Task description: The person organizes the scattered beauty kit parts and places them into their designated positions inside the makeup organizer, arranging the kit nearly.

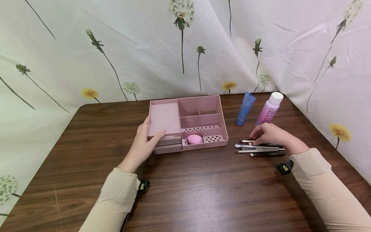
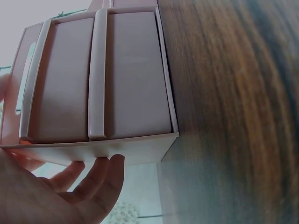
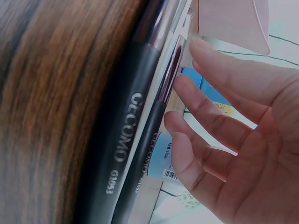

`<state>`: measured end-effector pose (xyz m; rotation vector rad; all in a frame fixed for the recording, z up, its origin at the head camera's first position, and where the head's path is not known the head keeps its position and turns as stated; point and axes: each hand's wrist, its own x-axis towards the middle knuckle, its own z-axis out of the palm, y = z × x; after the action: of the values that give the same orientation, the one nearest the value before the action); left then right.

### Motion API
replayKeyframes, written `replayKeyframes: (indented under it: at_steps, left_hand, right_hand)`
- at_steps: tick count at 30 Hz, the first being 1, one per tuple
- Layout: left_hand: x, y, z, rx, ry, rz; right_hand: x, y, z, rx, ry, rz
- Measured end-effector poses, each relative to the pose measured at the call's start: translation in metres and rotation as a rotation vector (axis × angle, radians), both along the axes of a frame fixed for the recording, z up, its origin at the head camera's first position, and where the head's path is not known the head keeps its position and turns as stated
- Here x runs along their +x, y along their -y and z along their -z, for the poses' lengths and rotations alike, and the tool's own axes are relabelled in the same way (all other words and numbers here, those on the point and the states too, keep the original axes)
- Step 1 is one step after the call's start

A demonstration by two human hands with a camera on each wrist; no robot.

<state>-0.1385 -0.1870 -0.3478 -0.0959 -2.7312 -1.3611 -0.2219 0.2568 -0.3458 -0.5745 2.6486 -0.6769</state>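
Observation:
A pink desktop organizer stands on the table. My left hand grips its left front corner, the thumb over the top edge and the fingertips against the side wall. Two drawers face the left wrist camera. A pink makeup sponge lies in a front compartment. Several makeup brushes lie in a loose bunch to the organizer's right. Over their far side hovers my right hand, fingers loosely bent. In the right wrist view, its thumb and fingers are apart beside a black-handled brush, with nothing pinched between them.
Behind the brushes, a blue tube and a pink bottle with a white cap stand upright. The brown wooden table meets a flower-printed cloth along its back and right edges.

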Motion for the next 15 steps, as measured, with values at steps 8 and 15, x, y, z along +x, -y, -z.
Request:
replayKeyframes:
  at_steps: [8,15]
  left_hand:
    - [-0.0003,-0.0008,-0.0011,0.004,0.002,0.0]
    - [0.0,-0.0005,-0.0006,0.006,0.0,-0.002]
  right_hand:
    - [-0.0025,-0.0015,0.0021,0.007,0.017,-0.004]
    - [-0.0052,-0.0034,0.0029,0.004,0.046,-0.017]
